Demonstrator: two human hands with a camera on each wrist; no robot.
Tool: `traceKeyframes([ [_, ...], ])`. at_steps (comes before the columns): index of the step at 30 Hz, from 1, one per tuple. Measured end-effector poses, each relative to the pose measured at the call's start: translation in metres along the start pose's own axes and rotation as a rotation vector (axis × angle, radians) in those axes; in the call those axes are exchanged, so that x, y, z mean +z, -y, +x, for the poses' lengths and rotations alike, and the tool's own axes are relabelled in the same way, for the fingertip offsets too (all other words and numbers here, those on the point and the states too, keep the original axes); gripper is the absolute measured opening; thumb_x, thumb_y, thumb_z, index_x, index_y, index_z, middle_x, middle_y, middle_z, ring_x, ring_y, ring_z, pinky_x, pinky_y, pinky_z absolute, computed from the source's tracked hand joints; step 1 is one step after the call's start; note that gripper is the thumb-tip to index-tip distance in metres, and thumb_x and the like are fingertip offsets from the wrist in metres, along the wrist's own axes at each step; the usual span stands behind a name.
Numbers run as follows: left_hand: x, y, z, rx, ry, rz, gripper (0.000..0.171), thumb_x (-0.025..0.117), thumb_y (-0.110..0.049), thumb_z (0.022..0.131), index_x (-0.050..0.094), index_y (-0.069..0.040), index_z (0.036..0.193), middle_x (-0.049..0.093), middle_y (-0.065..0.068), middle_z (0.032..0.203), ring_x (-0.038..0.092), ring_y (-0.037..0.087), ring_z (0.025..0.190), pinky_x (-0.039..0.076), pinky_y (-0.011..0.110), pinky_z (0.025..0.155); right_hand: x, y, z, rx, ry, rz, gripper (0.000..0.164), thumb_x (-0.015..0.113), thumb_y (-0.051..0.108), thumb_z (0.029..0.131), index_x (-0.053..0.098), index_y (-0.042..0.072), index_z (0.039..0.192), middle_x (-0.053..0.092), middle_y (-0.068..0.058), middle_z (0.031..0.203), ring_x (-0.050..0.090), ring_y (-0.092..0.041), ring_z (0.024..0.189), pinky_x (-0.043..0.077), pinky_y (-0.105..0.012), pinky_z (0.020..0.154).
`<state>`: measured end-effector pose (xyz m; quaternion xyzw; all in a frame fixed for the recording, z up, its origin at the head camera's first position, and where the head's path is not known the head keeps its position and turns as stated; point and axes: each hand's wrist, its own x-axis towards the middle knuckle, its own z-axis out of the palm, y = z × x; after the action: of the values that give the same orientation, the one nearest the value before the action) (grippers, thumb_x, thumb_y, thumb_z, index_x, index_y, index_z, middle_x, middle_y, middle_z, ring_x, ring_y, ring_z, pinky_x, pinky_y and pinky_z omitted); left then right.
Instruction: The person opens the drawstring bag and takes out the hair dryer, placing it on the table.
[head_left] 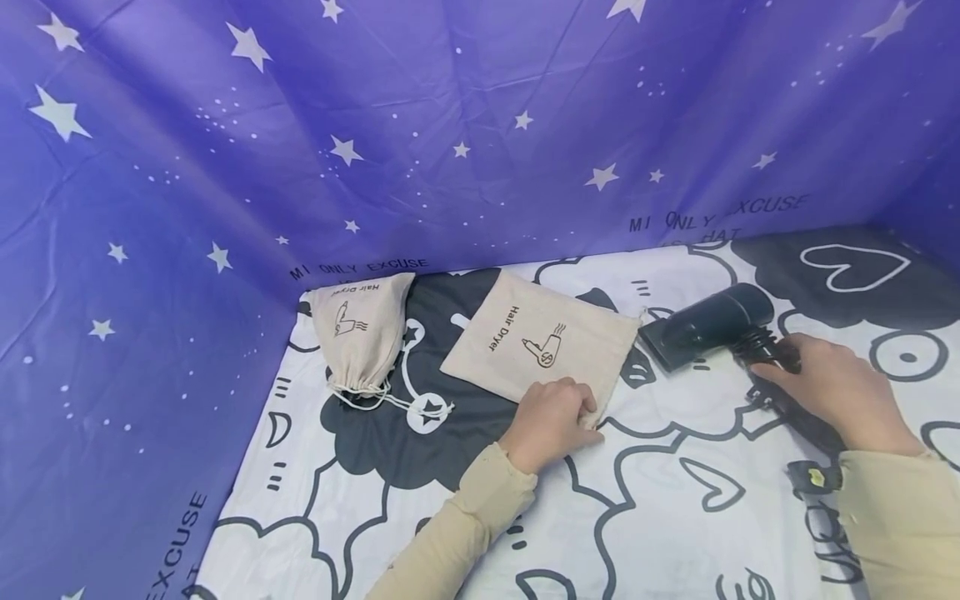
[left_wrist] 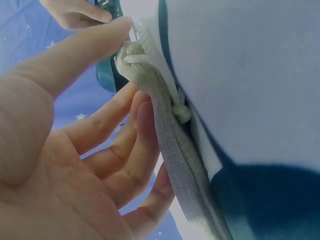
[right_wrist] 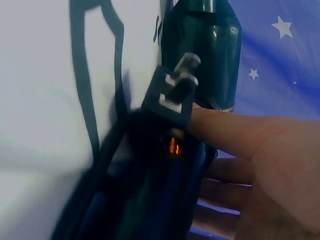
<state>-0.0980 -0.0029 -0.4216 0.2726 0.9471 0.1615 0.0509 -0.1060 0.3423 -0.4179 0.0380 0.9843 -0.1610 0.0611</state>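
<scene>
Right hand (head_left: 843,387) and left hand (head_left: 551,417) work side by side, one on a hair dryer (head_left: 708,321), the other at a flat cloth bag (head_left: 551,333). The hair dryer is dark green and glossy, lying at the right with its flattened nozzle pointing left, just beside the bag's right edge. Its plug (right_wrist: 170,97), black with metal prongs, shows blurred against the handle in the right wrist view. The flat bag, in the middle, is cream-coloured and printed in dark ink with "Hair Dryer" and a small drawing of one. Further left sits a second drawstring bag (head_left: 367,333) with similar print, fuller in shape, its gathered neck towards the viewer and white cords trailing from it.

The right hand has its fingers and thumb wrapped around the dryer's handle. The left hand is loosely open, fingers slightly bent and touching the flat bag near its lower right corner, thumb spread well away from them. Pale beige sleeves (head_left: 465,521) cover both forearms.

Everything lies on a white sheet (head_left: 660,542) with black cloud shapes and line drawings. Behind and at the sides hangs purple-blue fabric (head_left: 450,83) scattered with white stars, black lettering along its lower part.
</scene>
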Motion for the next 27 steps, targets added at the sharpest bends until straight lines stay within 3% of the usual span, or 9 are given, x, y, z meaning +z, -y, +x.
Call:
traceKeyframes([
  [4,0.002,0.000,0.000,-0.008,0.008,0.009,0.029,0.086,-0.032,0.074,0.075,-0.017,0.096,0.057,-0.011,0.070,0.047,0.004,0.061,0.039,0.020,0.068,0.000,-0.001,0.000,0.007,-0.030,0.002,0.073,0.064,0.051,0.092,0.052,-0.014,0.123,0.058,-0.041,0.114,0.055,-0.063,0.095,0.044,-0.071,0.067],
  [9,0.005,0.000,-0.001,0.001,0.007,0.007,0.025,0.084,-0.028,0.076,0.076,-0.017,0.098,0.056,-0.012,0.071,0.046,0.003,0.062,0.038,0.019,0.068,0.001,-0.005,0.001,0.067,-0.083,0.011,0.074,0.063,0.051,0.093,0.051,-0.015,0.123,0.056,-0.042,0.116,0.053,-0.065,0.095,0.041,-0.073,0.069],
  [15,0.007,0.001,-0.002,0.004,0.000,-0.019,0.022,0.081,-0.022,0.077,0.075,-0.016,0.097,0.056,-0.012,0.071,0.047,0.003,0.063,0.038,0.019,0.068,-0.002,-0.010,0.005,0.143,-0.117,0.015,0.072,0.062,0.053,0.092,0.054,-0.016,0.111,0.059,-0.042,0.094,0.057,-0.058,0.073,0.041,-0.055,0.049],
  [18,0.008,0.000,-0.003,0.005,-0.005,-0.032,0.021,0.081,-0.021,0.077,0.075,-0.015,0.097,0.056,-0.011,0.072,0.046,0.003,0.062,0.037,0.018,0.068,-0.002,-0.011,0.006,0.179,-0.127,0.020,0.071,0.062,0.054,0.092,0.054,-0.015,0.107,0.058,-0.041,0.086,0.057,-0.054,0.068,0.039,-0.050,0.047],
  [27,0.001,0.005,-0.008,0.009,-0.031,-0.071,0.021,0.081,-0.029,0.080,0.074,-0.015,0.094,0.057,-0.009,0.074,0.046,0.003,0.063,0.039,0.018,0.067,-0.005,-0.014,0.007,0.166,-0.097,0.026,0.076,0.061,0.055,0.092,0.051,-0.017,0.115,0.060,-0.042,0.099,0.059,-0.054,0.073,0.041,-0.047,0.049],
])
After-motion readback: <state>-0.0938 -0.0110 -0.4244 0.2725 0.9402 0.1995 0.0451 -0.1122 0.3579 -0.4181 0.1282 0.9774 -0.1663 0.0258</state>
